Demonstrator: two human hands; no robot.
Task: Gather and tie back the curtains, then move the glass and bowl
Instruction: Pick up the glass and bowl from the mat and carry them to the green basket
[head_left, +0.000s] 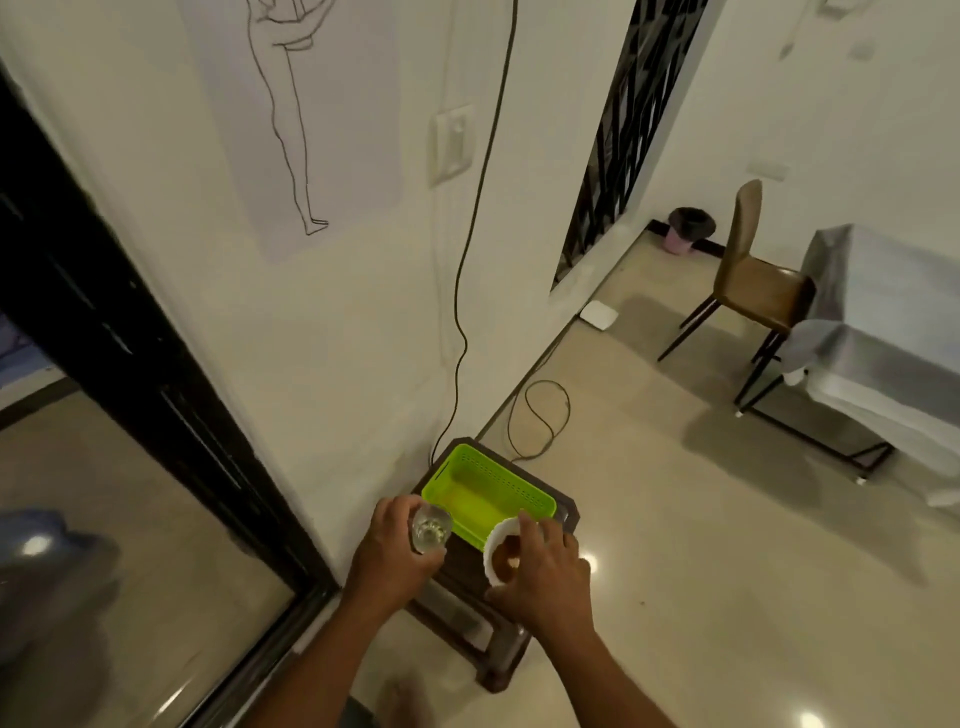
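- A person stands over a small dark wooden stool (470, 587) set against a white wall, both bare forearms reaching down to it.
- The left hand (392, 548) is wrapped around a clear drinking glass (430, 529), fingers curled round its side and thumb below. The glass sits at about nine o'clock from the middle of the stool top; whether it rests there or is lifted off I cannot tell.
- The right hand (540, 569) grips a small white bowl (503, 553) with a scalloped edge, fingertips over its far rim and thumb on the near rim. The bowl is at about three o'clock on the stool top, tilted toward the viewer so its inside shows.
- A lime-green plastic basket (488, 493), perforated and open-topped, takes up the twelve o'clock half of the stool, just beyond both hands.
- Handling, as I judge it: the glass looks smooth, hard and breakable, likely slippery, so a full wrap round the middle of its wall seems safest.
- The bowl looks light and stiff, and may chip if it is ceramic. Pinching opposite rims works, though a palm underneath would be steadier.
- A dark cable (460, 322) runs down the wall and loops on the pale tiled floor at one o'clock.
- A brown chair (753, 280) stands well apart at two o'clock.
- No curtains are in view.
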